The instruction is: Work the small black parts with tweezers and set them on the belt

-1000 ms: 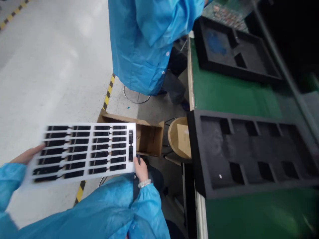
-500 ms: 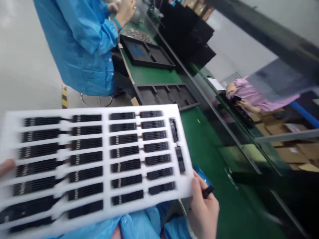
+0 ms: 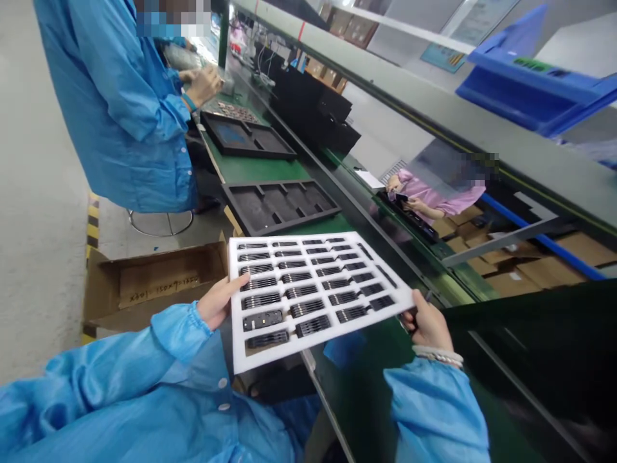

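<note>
A white foam tray (image 3: 308, 299) is held up in front of me, tilted, over the edge of the green workbench. Its slots are packed with rows of thin black plastic parts (image 3: 313, 325); one part (image 3: 263, 320) at the lower left lies flat, face up. My left hand (image 3: 219, 301) grips the tray's left edge, thumb on top and fingers hidden beneath. At the right corner, my right hand (image 3: 430, 321) is closed on the tray. A small dark object (image 3: 409, 319) also shows by its fingers, too unclear to name.
Black divided trays (image 3: 284, 206) lie on the green bench (image 3: 270, 168) beyond. An open cardboard box (image 3: 159, 276) stands at the left. A co-worker in a blue coat (image 3: 120, 116) sits ahead; a person in pink (image 3: 457, 196) works across the bench. A blue bin (image 3: 535, 90) sits upper right.
The foam tray has moved away from the camera and toward the right of the view, held by both hands. The view has shifted, bringing my left arm and the cardboard box into sight.
</note>
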Tool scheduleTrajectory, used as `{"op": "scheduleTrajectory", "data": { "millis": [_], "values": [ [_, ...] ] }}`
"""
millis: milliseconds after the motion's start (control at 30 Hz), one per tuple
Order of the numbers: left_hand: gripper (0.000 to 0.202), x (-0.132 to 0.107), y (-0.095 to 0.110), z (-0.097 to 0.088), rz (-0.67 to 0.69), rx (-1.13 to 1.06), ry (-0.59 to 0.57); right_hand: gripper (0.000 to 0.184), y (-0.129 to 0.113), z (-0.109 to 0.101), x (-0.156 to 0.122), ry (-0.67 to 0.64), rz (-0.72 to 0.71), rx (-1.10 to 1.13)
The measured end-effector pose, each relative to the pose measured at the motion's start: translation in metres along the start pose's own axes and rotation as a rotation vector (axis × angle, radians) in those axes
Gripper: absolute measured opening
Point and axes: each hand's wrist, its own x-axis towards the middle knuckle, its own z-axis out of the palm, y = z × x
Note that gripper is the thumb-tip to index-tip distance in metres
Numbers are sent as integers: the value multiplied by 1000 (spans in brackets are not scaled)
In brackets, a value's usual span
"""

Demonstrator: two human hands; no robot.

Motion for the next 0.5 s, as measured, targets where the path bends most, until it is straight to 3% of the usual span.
{"op": "scheduleTrajectory", "data": {
  "millis": [200, 367, 500],
  "values": [
    [37, 31, 6, 5, 130, -2, 46, 22, 12, 47, 57, -50, 202, -75],
    [36, 52, 19, -5, 220, 1, 131, 31, 12, 96, 81, -157, 258, -121],
    [39, 73, 45, -12, 251, 50, 200, 29, 4, 128, 92, -233, 248, -116]
  ]
}}
